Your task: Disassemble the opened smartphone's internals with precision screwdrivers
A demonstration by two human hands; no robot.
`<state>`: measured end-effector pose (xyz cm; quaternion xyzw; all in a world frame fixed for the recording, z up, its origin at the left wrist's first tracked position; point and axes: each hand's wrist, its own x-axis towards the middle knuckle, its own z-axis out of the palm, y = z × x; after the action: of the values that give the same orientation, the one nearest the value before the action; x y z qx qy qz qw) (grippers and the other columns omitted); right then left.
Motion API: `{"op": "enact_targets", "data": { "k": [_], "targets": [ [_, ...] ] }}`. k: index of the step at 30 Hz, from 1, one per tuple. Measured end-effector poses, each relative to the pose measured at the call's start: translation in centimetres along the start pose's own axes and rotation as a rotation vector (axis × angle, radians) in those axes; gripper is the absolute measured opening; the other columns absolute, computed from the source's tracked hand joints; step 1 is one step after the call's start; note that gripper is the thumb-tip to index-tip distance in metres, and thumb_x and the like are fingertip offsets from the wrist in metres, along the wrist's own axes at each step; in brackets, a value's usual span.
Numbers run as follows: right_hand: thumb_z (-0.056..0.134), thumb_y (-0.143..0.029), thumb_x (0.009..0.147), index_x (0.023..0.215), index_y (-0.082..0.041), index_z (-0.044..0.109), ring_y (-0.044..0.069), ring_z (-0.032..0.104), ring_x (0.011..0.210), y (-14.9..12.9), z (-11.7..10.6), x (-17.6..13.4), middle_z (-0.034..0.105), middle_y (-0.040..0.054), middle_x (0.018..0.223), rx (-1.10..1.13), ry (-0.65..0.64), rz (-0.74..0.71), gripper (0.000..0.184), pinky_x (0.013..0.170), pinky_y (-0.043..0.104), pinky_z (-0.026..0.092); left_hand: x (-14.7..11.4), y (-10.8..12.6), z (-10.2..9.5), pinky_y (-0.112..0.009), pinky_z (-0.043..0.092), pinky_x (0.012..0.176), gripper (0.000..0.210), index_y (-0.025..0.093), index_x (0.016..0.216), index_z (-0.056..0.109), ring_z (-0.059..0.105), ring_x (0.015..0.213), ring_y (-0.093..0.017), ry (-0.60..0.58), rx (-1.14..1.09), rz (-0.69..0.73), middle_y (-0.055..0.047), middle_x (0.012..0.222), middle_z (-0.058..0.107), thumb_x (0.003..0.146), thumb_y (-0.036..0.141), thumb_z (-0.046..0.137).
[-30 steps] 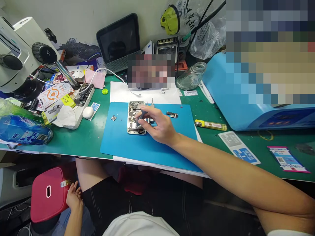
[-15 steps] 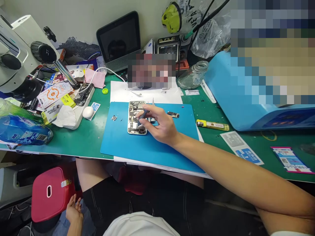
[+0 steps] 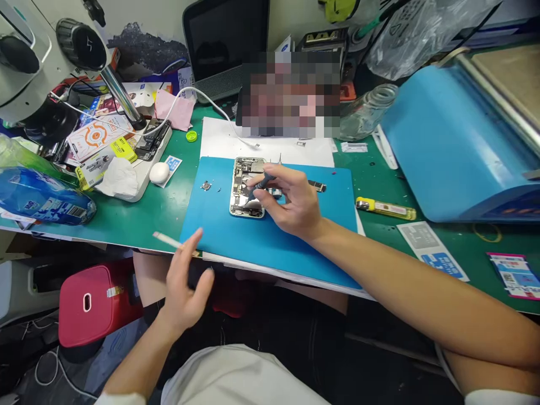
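Note:
My right hand (image 3: 297, 205) pinches a dark grey screwdriver (image 3: 262, 184), its lower end slanting down over an opened phone (image 3: 242, 194) with bare inner parts. Two thin metal points (image 3: 280, 160) show just above the knuckles; what they belong to is hidden. The phone lies on a blue mat (image 3: 253, 242). My left hand (image 3: 185, 287) is raised before the table's front edge, thumb apart. A thin pale strip (image 3: 166, 240) passes behind its fingers and appears gripped there. A small metal part (image 3: 206, 185) sits left of the phone, and a dark circuit board (image 3: 317, 185) lies right of it.
A microscope (image 3: 80, 45) and a blue pouch (image 3: 46, 197) crowd the left. A glass jar (image 3: 367, 112), a yellow cutter (image 3: 386, 208) and a large blue machine (image 3: 455, 152) are on the right. A red stool (image 3: 99, 304) stands below the table.
My left hand has risen from beside the stool to the table's front edge, the pale strip now showing at it. The right hand keeps the screwdriver over the phone. My view has shifted.

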<state>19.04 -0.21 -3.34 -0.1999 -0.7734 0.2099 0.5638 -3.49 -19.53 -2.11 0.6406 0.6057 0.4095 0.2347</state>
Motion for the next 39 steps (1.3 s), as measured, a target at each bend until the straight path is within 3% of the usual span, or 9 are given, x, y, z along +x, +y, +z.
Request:
{"op": "enact_targets", "data": {
  "k": [2, 4, 8, 16, 22, 32, 39],
  "targets": [
    [0.064, -0.022, 0.102, 0.145, -0.03, 0.05, 0.02, 0.079, 0.102, 0.1, 0.1, -0.1, 0.076, 0.0062, 0.116, -0.015, -0.003, -0.005, 0.046, 0.082, 0.033, 0.07, 4.6, 2.0, 1.6, -0.046, 0.049, 0.114, 0.063, 0.026, 0.165, 0.033, 0.06, 0.135, -0.028, -0.077, 0.073, 0.065, -0.014, 0.16, 0.052, 0.105, 0.029, 0.053],
    [0.065, -0.022, 0.101, 0.145, -0.03, 0.05, 0.02, 0.079, 0.102, 0.1, 0.2, -0.2, 0.076, 0.006, 0.116, -0.029, 0.006, -0.015, 0.047, 0.081, 0.033, 0.07, 8.0, 2.7, 3.0, -0.047, 0.049, 0.111, 0.065, 0.019, 0.164, 0.031, 0.061, 0.129, -0.03, -0.087, 0.165, 0.099, -0.017, 0.147, 0.062, 0.103, 0.027, 0.052],
    [0.066, -0.017, 0.1, 0.146, -0.029, 0.05, 0.019, 0.079, 0.102, 0.3, 0.4, -0.4, 0.077, 0.0061, 0.117, -0.036, 0.0, -0.045, 0.05, 0.083, 0.032, 0.069, 10.9, 2.0, 5.1, -0.048, 0.051, 0.105, 0.066, 0.01, 0.162, 0.032, 0.061, 0.119, -0.032, -0.118, 0.275, 0.075, -0.019, 0.134, 0.066, 0.102, 0.025, 0.053],
    [0.066, -0.02, 0.1, 0.147, -0.03, 0.05, 0.02, 0.079, 0.1, 0.7, 0.2, -0.5, 0.076, 0.0059, 0.118, -0.005, -0.007, -0.016, 0.051, 0.081, 0.033, 0.07, 11.7, 2.1, 5.4, -0.052, 0.047, 0.107, 0.067, 0.011, 0.163, 0.028, 0.054, 0.123, -0.036, -0.238, 0.334, 0.08, -0.019, 0.147, 0.059, 0.101, 0.021, 0.051],
    [0.065, -0.015, 0.099, 0.148, -0.032, 0.049, 0.022, 0.079, 0.105, 0.3, -0.1, -0.4, 0.075, 0.0054, 0.121, -0.004, -0.045, -0.012, 0.054, 0.085, 0.035, 0.071, 11.7, 1.6, 5.6, -0.047, 0.049, 0.102, 0.067, 0.016, 0.163, 0.032, 0.056, 0.118, -0.033, -0.196, 0.292, 0.078, -0.015, 0.131, 0.066, 0.1, 0.023, 0.054],
    [0.066, -0.016, 0.098, 0.153, -0.032, 0.046, 0.022, 0.078, 0.108, 0.5, -0.1, -0.4, 0.076, 0.006, 0.121, -0.015, -0.061, -0.074, 0.06, 0.086, 0.035, 0.07, 11.6, 1.9, 5.5, -0.05, 0.048, 0.104, 0.062, 0.013, 0.161, 0.036, 0.054, 0.122, -0.035, -0.228, 0.299, 0.064, -0.017, 0.138, 0.066, 0.102, 0.023, 0.052],
    [0.071, -0.021, 0.098, 0.143, -0.036, 0.05, 0.022, 0.078, 0.103, 0.5, -0.2, 0.0, 0.076, 0.0045, 0.123, -0.099, -0.068, -0.054, 0.052, 0.086, 0.039, 0.069, 11.5, 1.7, 5.6, -0.05, 0.048, 0.103, 0.061, 0.015, 0.161, 0.037, 0.054, 0.121, -0.035, -0.215, 0.306, 0.08, -0.017, 0.14, 0.065, 0.102, 0.023, 0.051]
  ]
}}
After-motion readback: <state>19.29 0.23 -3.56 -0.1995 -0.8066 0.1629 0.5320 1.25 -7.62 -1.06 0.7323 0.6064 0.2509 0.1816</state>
